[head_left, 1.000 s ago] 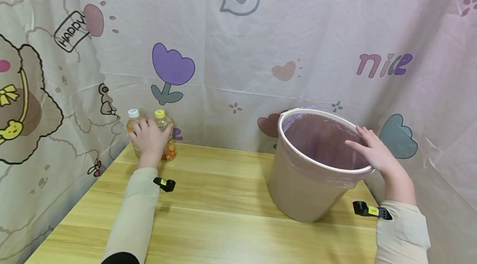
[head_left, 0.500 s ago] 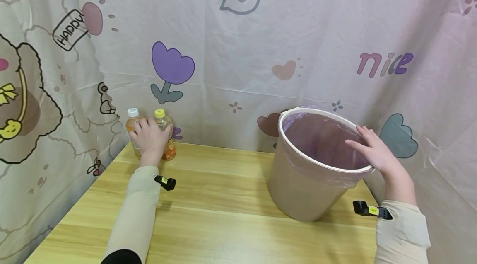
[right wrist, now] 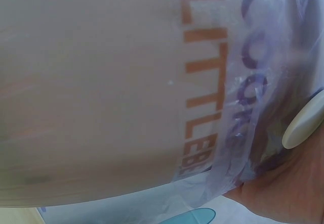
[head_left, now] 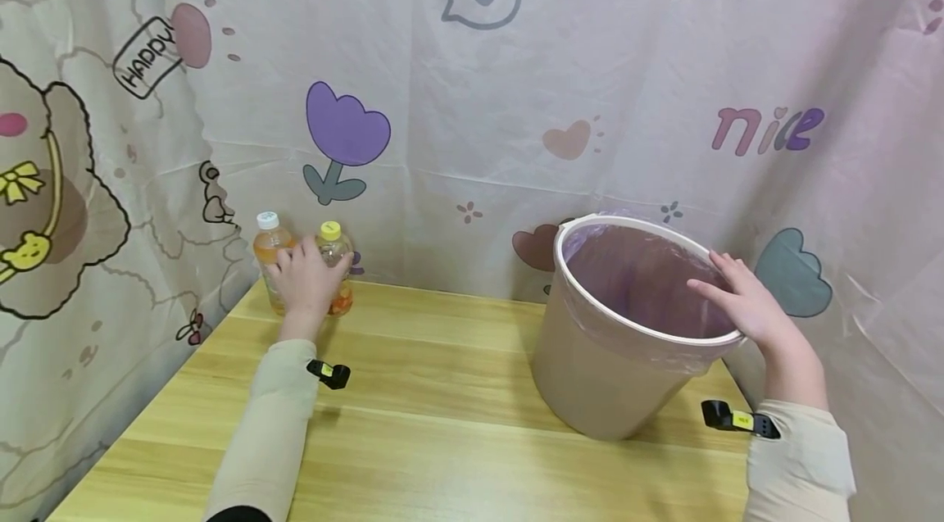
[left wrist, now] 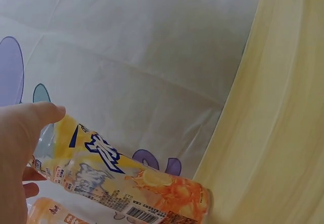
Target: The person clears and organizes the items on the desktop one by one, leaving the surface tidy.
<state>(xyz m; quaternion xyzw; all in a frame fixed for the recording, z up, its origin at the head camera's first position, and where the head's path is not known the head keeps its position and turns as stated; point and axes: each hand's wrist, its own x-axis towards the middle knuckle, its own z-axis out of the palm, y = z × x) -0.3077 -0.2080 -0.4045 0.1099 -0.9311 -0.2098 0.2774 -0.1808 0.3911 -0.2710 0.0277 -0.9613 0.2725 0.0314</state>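
Observation:
My left hand (head_left: pixel 308 280) grips a yellow-capped drink bottle (head_left: pixel 342 286) at the back left of the table. In the left wrist view the thumb and fingers are round the upper part of this bottle (left wrist: pixel 131 178), whose label is yellow and orange. A white-capped bottle of orange drink (head_left: pixel 271 242) stands just to its left, partly hidden by the hand. On the right, my right hand (head_left: pixel 752 301) rests on the white rim of a beige trash bin (head_left: pixel 608 374), with fingers extended. The right wrist view shows the bin's lettered side (right wrist: pixel 101 92) close up.
A clear purplish bag (head_left: pixel 682 362) lines the bin and folds over its rim. The bin stands on the right of the wooden table (head_left: pixel 428 391). Behind and at the sides hangs a printed curtain (head_left: pixel 457 96), close to the bottles.
My left hand has moved slightly right with the yellow-capped bottle, widening the gap to the white-capped one. The view has shifted slightly. My right hand stays on the bin's rim.

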